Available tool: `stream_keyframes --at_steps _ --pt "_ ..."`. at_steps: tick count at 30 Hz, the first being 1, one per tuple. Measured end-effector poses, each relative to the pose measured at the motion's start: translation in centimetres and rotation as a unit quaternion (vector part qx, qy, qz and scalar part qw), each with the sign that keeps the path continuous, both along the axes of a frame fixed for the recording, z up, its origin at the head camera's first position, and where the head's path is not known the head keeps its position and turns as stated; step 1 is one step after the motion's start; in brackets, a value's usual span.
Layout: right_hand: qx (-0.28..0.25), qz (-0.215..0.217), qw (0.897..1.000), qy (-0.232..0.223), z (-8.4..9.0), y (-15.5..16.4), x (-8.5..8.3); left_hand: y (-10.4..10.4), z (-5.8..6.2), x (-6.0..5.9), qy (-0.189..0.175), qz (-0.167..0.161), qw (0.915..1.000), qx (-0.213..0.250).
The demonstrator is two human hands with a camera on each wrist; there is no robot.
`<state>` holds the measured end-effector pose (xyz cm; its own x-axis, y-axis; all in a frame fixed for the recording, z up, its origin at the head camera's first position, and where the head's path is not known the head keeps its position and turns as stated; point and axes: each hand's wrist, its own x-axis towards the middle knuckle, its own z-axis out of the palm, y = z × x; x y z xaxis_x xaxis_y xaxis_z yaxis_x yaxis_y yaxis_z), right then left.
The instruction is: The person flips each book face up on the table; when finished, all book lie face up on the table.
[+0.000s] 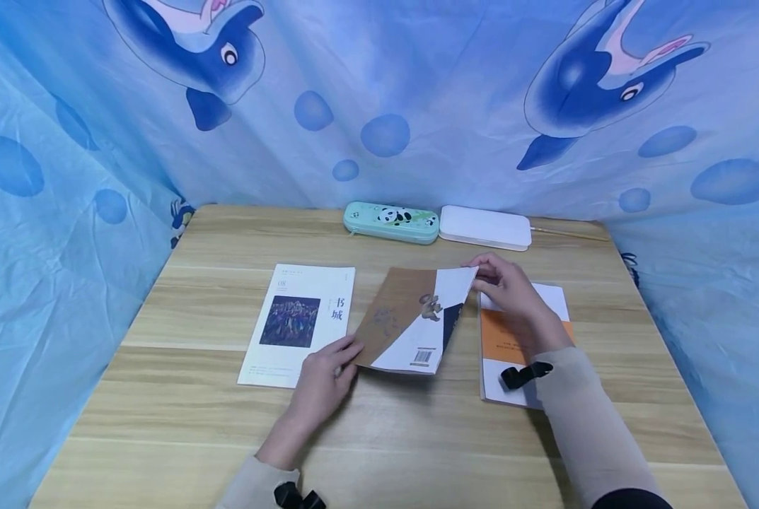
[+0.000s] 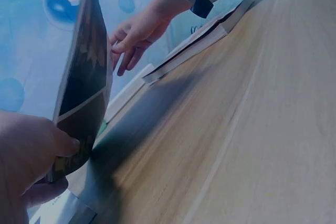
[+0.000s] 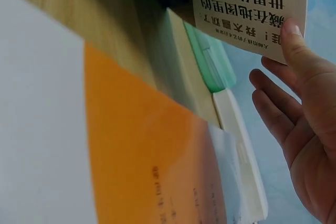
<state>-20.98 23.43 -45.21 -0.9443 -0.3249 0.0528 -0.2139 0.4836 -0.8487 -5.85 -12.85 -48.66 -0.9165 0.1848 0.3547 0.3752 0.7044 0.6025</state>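
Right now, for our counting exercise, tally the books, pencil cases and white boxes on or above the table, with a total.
Books: 3 (held book, left book, right book)
Pencil case: 1
White box: 1
Total: 5

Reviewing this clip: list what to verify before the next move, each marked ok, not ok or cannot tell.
1. Left hand grips the brown-and-white book at its lower-left corner: ok.
2. Right hand pinches its upper-right corner: ok.
3. Front cover upward: not ok; the barcode side shows from above.
4. White-covered book flat on the table: ok.
5. Orange-banded book flat too: ok.
6. Contents of the green pencil case: cannot tell; it is closed.
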Motion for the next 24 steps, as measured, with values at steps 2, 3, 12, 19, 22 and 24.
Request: stream_keyframes --at_steps 2,3,12,19,22,24 --pt "-0.002 0.001 1.000 0.011 0.1 0.0 0.1 -0.1 0.2 -0.1 0.009 0.024 0.9996 0.009" --pt "-0.005 0.004 1.000 0.016 0.2 -0.1 0.1 -0.2 0.3 -0.1 0.014 0.035 0.9992 0.016" --pt "-0.034 0.021 0.995 0.096 1.5 -0.7 0.0 -0.3 0.9 -0.6 0.030 0.044 0.9969 0.057" --pt "-0.066 0.015 0.986 0.151 3.1 -1.2 -0.1 0.0 1.3 -0.8 0.022 0.040 0.9952 0.087" --pt "-0.058 -0.003 0.984 0.170 3.8 -1.2 -0.1 0.1 1.5 -0.7 0.019 0.037 0.9949 0.092" --pt "-0.050 -0.013 0.982 0.179 4.5 -1.3 0.1 0.2 1.6 -0.7 0.018 0.035 0.9946 0.096"
